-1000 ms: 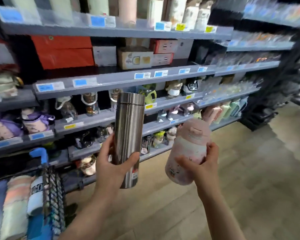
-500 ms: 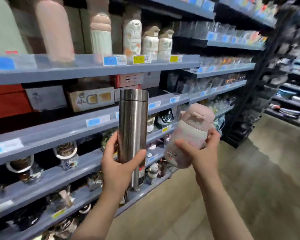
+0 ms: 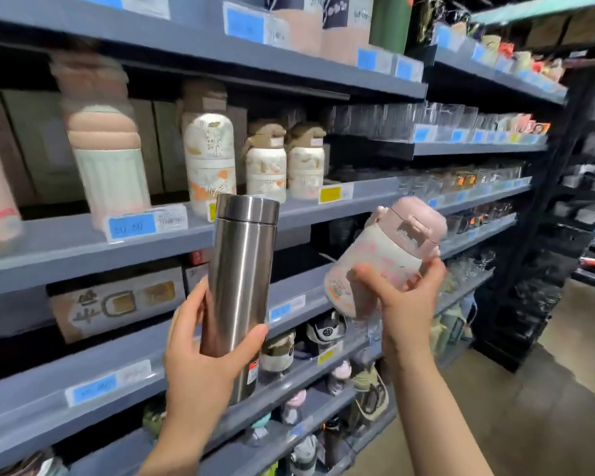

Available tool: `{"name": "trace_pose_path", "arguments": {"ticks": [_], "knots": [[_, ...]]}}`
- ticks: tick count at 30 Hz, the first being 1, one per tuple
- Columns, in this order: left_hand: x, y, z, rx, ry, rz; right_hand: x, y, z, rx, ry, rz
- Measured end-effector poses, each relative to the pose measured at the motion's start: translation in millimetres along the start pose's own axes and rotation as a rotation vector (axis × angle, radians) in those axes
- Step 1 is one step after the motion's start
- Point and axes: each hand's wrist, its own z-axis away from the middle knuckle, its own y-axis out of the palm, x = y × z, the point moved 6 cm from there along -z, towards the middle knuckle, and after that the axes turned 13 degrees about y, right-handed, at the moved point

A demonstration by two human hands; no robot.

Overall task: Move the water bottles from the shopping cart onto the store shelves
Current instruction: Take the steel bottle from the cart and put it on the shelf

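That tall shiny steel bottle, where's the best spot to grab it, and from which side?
Grip the steel bottle round its smooth straight body, below the lid seam, coming in from the side. It stands upright and is slim enough for fingers and thumb to wrap round, as the left hand does on its lower half. The separate cap on top might loosen, so it is probably a poorer hold.

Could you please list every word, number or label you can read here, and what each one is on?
"50 50", uncertain: blue price tag on the shelf edge behind the steel bottle.
White label beside it: print too blurred.
Box below: large characters, not legible.
Pink bottle and red sticker on the steel bottle: unreadable.
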Motion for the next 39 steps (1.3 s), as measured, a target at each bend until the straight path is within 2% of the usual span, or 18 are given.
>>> {"name": "trace_pose_path", "arguments": {"ticks": [5,10,15,18,22,25,30,34,39], "knots": [[14,53,-50,-0.11,0.118,-0.146,4,35,-103,0.145,-0.025,-0.147],[21,114,-86,-0.276,0.137,-0.214,19,55,-206,0.314,-0.077,-0.243],[29,164,-106,-0.397,0.157,-0.201,20,68,-302,0.384,-0.102,-0.259],[34,180,-112,-0.427,0.182,-0.279,14,82,-344,0.47,-0.099,-0.133],[33,194,-118,-0.436,0.188,-0.345,4,93,-385,0.603,-0.146,0.193],[32,204,-122,-0.447,0.171,-0.337,-10,99,-407,0.68,-0.082,0.377],[36,215,-128,-0.456,0.16,-0.335,-29,108,-416,0.856,0.121,0.504],[40,223,-129,-0.457,0.157,-0.337,-28,102,-422,0.869,0.194,0.537],[43,228,-129,-0.464,0.159,-0.31,-27,93,-425,0.913,0.163,0.608]]}}
